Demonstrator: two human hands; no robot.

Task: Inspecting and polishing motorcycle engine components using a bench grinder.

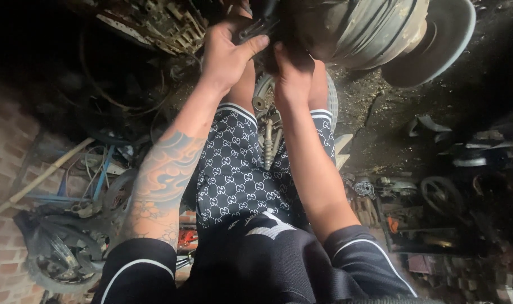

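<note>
My left hand (228, 53) grips a small dark metal part (255, 27) at the top of the view, thumb pressed across it. My right hand (291, 73) is closed on the dark underside of a large grey pulley assembly (375, 28) just right of that part. Both forearms reach straight out from my body; the left one bears a tattoo. What lies between the two hands is in shadow and hard to make out. Below the hands I see my patterned shorts (234, 169) and black shirt.
A grimy engine block (155, 22) sits at upper left. A shock absorber (268, 143) stands between my legs. Wheels and a tyre (59, 253) lie on the brick floor at left. Scrap parts and a flywheel (439, 194) crowd the right.
</note>
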